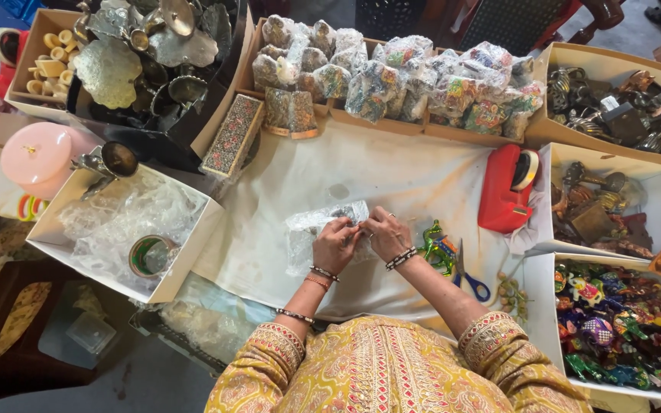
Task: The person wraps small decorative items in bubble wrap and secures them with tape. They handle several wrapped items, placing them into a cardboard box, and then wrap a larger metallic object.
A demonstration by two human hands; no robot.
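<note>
White cloth [392, 176] amid boxes: left hand [336, 243] and right hand [389, 233] pinch the bubble wrap [309, 229], fingers closed; best keep folds tight and even

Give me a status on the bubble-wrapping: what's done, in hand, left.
Done: bubble-wrapped painted figurines fill the rear cardboard trays. In hand: left hand and right hand fold clear bubble wrap around a small piece. Left: a green painted figurine on the white cloth and the box of colourful unwrapped figurines.
</note>
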